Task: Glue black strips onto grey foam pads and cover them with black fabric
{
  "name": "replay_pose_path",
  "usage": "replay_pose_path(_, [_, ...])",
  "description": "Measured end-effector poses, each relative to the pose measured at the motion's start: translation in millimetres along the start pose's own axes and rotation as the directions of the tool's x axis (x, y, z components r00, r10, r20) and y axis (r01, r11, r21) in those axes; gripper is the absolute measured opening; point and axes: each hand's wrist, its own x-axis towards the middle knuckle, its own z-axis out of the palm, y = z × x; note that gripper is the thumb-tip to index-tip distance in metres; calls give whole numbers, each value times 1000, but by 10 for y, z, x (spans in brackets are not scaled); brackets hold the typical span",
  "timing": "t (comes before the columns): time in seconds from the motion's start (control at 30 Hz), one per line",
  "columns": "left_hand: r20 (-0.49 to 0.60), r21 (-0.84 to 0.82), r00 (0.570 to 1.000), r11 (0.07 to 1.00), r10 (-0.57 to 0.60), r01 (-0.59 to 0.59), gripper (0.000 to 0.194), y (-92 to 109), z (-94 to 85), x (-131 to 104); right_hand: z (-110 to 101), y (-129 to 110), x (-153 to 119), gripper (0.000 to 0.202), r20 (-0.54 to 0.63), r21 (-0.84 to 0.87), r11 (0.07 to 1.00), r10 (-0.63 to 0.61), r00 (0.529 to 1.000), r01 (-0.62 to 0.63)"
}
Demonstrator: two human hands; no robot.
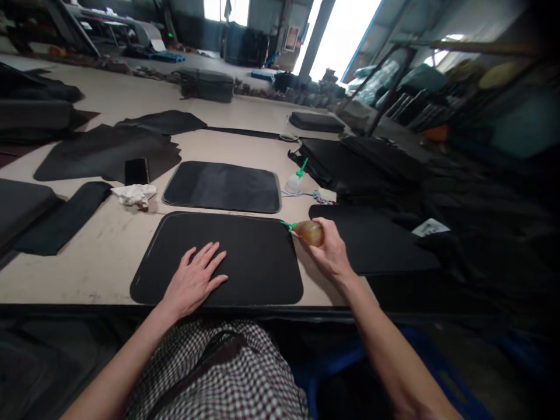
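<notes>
A black rounded panel (pixel 258 262) lies flat at the table's front edge, with a thin pale line along parts of its rim. My left hand (pixel 195 277) rests on it, palm down and fingers spread. In my right hand (pixel 330 248) is a squeeze bottle (pixel 310 233) of amber liquid, held tilted on its side. Its green nozzle points left, at the panel's upper right corner; whether the tip touches the panel I cannot tell. Just behind lies a second dark panel (pixel 223 186) with rounded corners and a lighter rim.
Behind the bottle stands another squeeze bottle (pixel 295 182) with a green nozzle. A crumpled white cloth (pixel 135 195) and a phone (pixel 137 171) lie to the left. Black sheets (pixel 367 239) cover the right side. Dark material pieces (pixel 105 151) lie at the left back.
</notes>
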Motion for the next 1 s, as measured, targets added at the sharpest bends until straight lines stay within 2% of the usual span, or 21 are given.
replay_pose_path(0.13, [20, 14, 1000, 1000, 4, -4, 60, -4, 7, 1, -160, -28, -111, 51, 0, 5, 1000, 30, 1000, -30])
replay_pose_path(0.3, [40, 15, 999, 1000, 4, -4, 60, -6, 9, 1, -479, -133, -355, 53, 42, 19, 996, 84, 996, -85])
replay_pose_path(0.47, [43, -24, 999, 1000, 2, -1, 61, -7, 13, 2, -783, -295, -779, 52, 112, 71, 981, 171, 979, -179])
replay_pose_path(0.57, [50, -23, 999, 1000, 1, 0, 61, -3, 10, -3, -870, -387, -1090, 53, 142, 101, 958, 253, 957, -268])
replay_pose_path(0.67, [55, -27, 998, 1000, -3, 4, 61, 5, 7, -11, -835, -491, -1364, 56, 154, 157, 920, 336, 929, -359])
replay_pose_path(0.77, [59, -43, 998, 999, 2, 1, 62, 9, 7, -16, -679, -627, -1519, 56, 154, 238, 885, 372, 916, -399])
replay_pose_path(0.9, [84, -115, 996, 993, -5, 15, 63, -28, -27, -7, -375, -852, -1488, 53, 158, 313, 871, 345, 925, -378])
replay_pose_path(1.0, [112, -298, 991, 949, -68, 99, 67, -107, -98, 7, -132, -1039, -1330, 54, 197, 372, 862, 290, 937, -345])
